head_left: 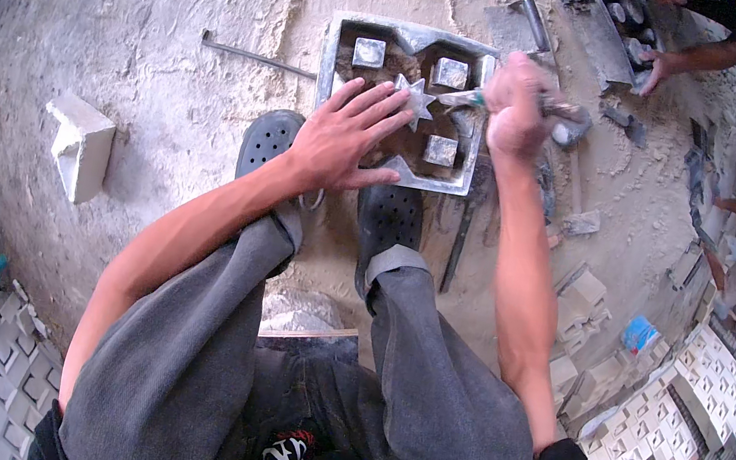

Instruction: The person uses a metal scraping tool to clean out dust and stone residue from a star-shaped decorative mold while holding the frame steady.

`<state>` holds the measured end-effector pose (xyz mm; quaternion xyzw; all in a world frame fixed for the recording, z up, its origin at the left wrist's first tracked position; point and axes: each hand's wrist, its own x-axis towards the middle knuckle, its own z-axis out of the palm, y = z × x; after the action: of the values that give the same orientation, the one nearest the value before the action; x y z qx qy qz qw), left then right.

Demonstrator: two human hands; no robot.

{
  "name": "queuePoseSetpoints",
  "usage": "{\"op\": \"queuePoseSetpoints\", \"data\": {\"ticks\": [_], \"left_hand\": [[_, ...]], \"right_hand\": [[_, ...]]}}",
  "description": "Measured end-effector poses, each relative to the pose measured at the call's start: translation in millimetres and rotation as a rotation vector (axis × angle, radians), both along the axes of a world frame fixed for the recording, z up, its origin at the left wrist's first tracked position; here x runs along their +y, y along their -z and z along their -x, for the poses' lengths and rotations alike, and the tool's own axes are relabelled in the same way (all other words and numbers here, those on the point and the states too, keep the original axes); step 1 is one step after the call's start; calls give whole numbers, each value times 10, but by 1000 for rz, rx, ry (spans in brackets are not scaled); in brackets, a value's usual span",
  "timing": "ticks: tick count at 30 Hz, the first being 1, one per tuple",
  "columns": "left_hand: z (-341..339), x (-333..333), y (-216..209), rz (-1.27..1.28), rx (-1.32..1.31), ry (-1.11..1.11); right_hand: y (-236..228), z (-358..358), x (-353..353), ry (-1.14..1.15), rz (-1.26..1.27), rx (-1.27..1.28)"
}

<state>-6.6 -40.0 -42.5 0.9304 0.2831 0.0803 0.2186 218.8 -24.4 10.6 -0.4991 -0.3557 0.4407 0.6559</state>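
A square grey metal mould frame [331, 51] lies on the dusty floor in front of my feet. Inside it are several square blocks, among them an upper-left block [369, 53], and a star-shaped piece [413, 103] at the centre. My left hand [344, 138] rests flat across the frame's left part, fingers spread, tips by the star. It hides the lower-left corner. My right hand [520, 105], slightly blurred, is closed round what looks like a brush [462, 99], with a pale tip and a green band. The tip points at the star's right side.
A metal bar [256, 56] lies left of the frame, a trowel [523, 25] beyond its right corner. Farther left stands a white block [78, 147]. Another person's hand [660, 69] works over moulds at upper right. Patterned pale blocks [646, 419] are stacked lower right.
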Motion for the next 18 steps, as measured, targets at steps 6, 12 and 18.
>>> {"op": "queuePoseSetpoints", "data": {"ticks": [6,12,18], "left_hand": [[-14,-9,6,-2,9,0],[-17,-7,10,-12,12,-1],[-38,1,-25,-1,18,-2]], "right_hand": [[-125,15,58,82,-11,-12],[-197,36,236,4,76,-190],[139,-17,10,126,92,-226]]}}
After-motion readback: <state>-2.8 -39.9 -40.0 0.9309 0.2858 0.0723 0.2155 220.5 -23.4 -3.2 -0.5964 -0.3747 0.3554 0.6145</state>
